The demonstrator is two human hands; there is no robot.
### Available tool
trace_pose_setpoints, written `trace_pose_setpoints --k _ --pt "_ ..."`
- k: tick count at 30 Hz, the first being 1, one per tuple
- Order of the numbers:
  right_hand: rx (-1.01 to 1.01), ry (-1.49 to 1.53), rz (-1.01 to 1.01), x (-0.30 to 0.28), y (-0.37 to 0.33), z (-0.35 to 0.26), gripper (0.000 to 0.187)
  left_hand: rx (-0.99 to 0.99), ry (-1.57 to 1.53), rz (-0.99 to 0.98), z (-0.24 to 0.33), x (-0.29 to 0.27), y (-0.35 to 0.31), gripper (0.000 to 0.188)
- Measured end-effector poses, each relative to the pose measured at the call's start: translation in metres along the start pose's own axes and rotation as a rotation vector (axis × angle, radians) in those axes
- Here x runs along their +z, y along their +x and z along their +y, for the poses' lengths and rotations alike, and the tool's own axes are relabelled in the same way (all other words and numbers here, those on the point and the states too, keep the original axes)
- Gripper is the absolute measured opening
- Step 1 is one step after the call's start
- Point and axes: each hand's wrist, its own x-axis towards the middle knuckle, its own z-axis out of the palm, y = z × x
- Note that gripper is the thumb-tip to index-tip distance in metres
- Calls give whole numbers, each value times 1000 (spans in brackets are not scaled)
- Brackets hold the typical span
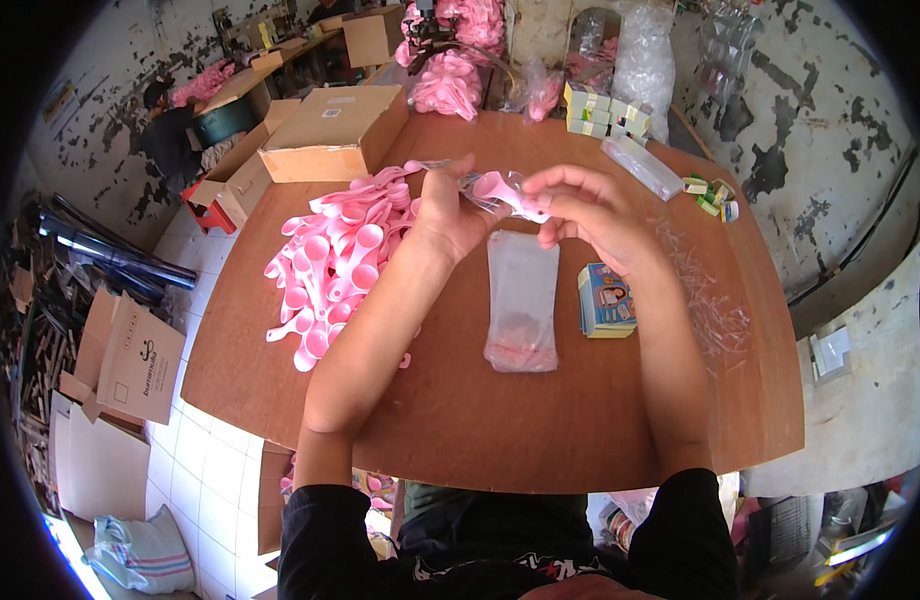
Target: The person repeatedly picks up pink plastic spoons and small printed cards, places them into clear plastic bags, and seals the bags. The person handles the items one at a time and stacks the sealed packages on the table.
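In the fingers of the left hand (447, 212), holds a pink scoop (492, 186) in clear film (517, 181), pinched close and lifted above the brown table (450, 425). With the right hand (612, 222), meets or nearly meets the handle end, with thumb and fingertips a little apart; cannot tell from here whether gripping the film or only skimming it. Appears, from the flat clear bags (523, 290) stacked just below the hands, to be bagging a single scoop, probably at the closing rather than the sliding-in. Cannot tell whether sealed yet, nor whether packed with a card. Calls next, by the look of it, for a steady left pinch, then for drawing the film flat and closing the mouth with the right. Could go wrong through squeezing too hard on slick film and letting the handle poke out. Has a heap of loose pink scoops (345, 240) at the left, a stack of printed cards (608, 312) just right of the bags, and a scatter of clear strips (715, 310) to the right of the right forearm.
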Motion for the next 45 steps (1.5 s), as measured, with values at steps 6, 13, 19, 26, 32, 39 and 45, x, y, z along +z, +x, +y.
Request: trace_pose_setpoints --k 6,13,19,26,32,39,45 --pt "-156 -303 370 9 -4 -8 14 -49 69 -82 -8 -2 6 41" --pt "-213 -429 589 8 -3 -10 16 -213 165 -185 -16 -8 9 51" --pt "-481 -41 573 -10 -6 -19 18 -66 163 63 -20 -5 8 57" --pt "-312 -64 469 -21 2 -15 20 452 695 -81 -23 -1 -4 54" --pt "-301 -297 507 5 -12 -22 19 907 1319 -429 -46 6 -11 61" --pt "-425 -555 662 7 -18 -28 12 643 909 -386 -41 14 -21 20" --pt "-755 -998 510 17 -30 -43 5 545 1051 -360 -30 24 -38 21"
